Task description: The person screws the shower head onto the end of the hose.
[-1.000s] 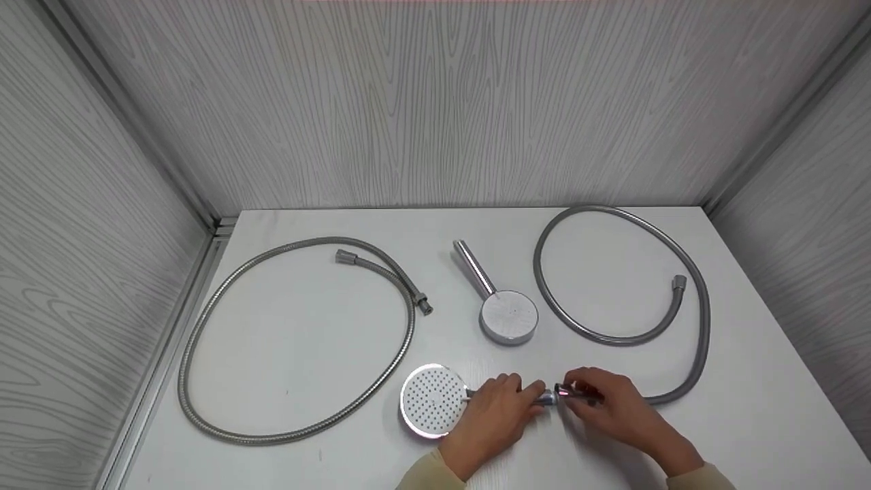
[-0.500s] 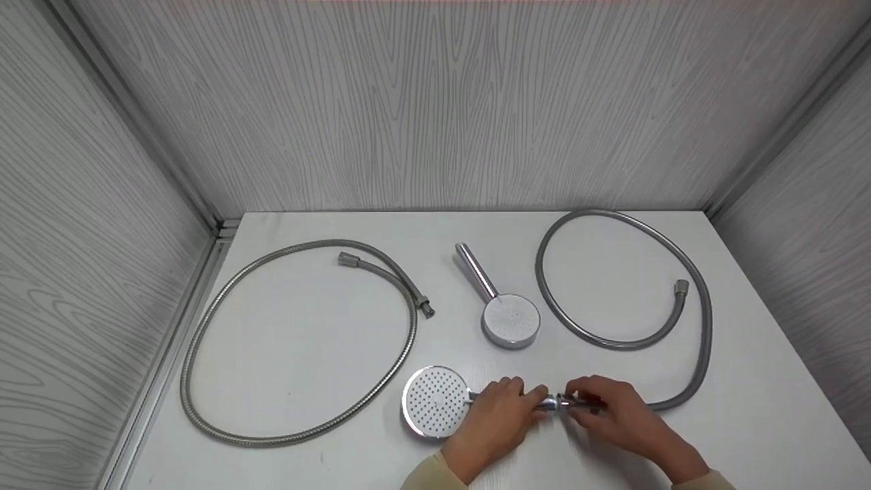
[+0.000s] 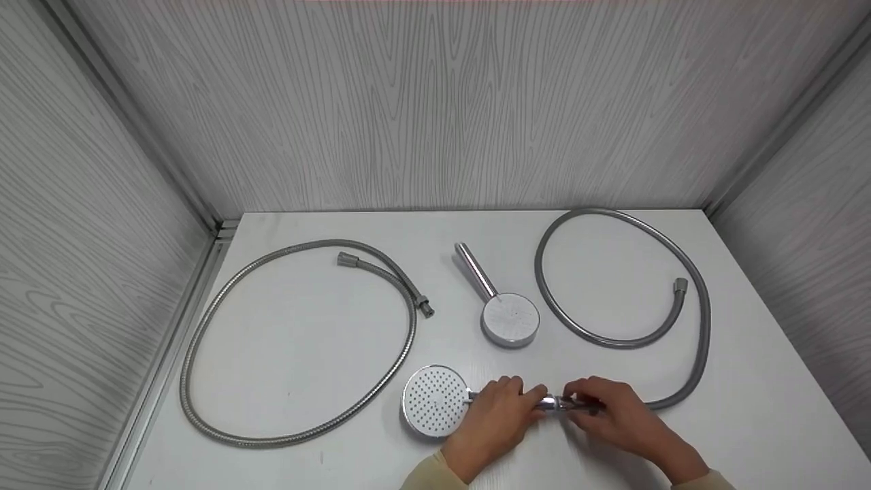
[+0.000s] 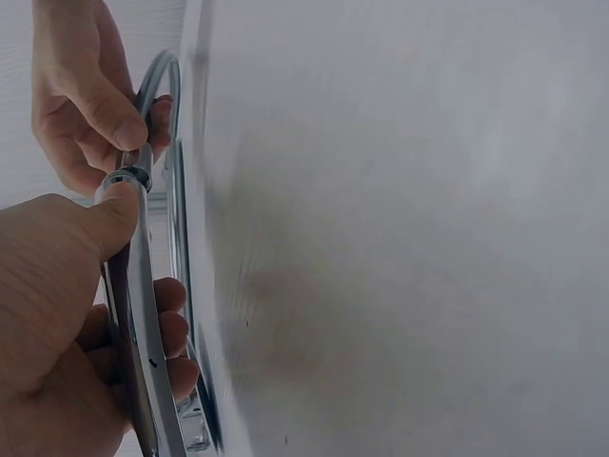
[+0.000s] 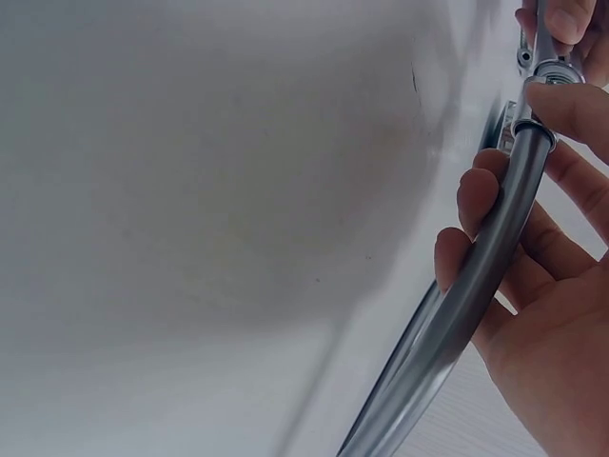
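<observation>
A chrome shower head [image 3: 435, 401] with a dotted white face lies face up near the front of the table. My left hand [image 3: 493, 418] grips its handle [image 4: 143, 333], thumb on top near the end and fingers wrapped beneath. Against that handle end sits the metal connector [image 5: 535, 107] of the grey shower hose [image 3: 703, 340], the two meeting in line. My right hand [image 3: 612, 412] holds the connector between thumb and fingers, with the hose running back across the palm in the right wrist view. Whether the threads are engaged cannot be seen.
A second shower head [image 3: 510, 320] lies behind my hands, its handle pointing back left. A ribbed metal hose [image 3: 187, 367] loops over the left of the white table [image 3: 306, 347]. Wood-patterned panels [image 3: 435, 102] stand at the back and sides.
The hose connector in my right hand has come left against the handle end, closing the small gap seen a second ago. My left hand keeps its grip on the shower head.
</observation>
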Motion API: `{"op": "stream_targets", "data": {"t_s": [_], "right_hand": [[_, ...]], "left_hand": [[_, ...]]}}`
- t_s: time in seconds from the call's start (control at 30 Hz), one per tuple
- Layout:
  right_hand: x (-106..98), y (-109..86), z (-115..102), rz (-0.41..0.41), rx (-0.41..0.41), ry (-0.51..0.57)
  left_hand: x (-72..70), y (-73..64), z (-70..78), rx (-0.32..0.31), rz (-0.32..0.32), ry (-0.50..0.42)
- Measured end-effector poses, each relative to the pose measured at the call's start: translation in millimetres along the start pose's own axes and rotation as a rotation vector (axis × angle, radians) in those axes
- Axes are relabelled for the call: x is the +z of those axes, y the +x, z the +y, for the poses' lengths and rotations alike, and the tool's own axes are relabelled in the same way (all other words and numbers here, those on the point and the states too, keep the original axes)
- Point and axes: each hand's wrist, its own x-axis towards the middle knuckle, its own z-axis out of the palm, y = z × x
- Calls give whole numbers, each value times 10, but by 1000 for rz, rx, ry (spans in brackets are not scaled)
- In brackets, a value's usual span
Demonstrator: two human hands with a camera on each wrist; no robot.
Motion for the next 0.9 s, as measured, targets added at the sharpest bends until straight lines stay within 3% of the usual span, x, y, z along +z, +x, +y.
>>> {"op": "stream_targets", "data": {"t_s": [0.7, 0.9], "right_hand": [[-24, 16, -55, -67, 31, -3], [0, 7, -60, -51, -9, -21]], "left_hand": [[-27, 5, 14, -5, 5, 13], [-32, -2, 24, -7, 20, 46]]}}
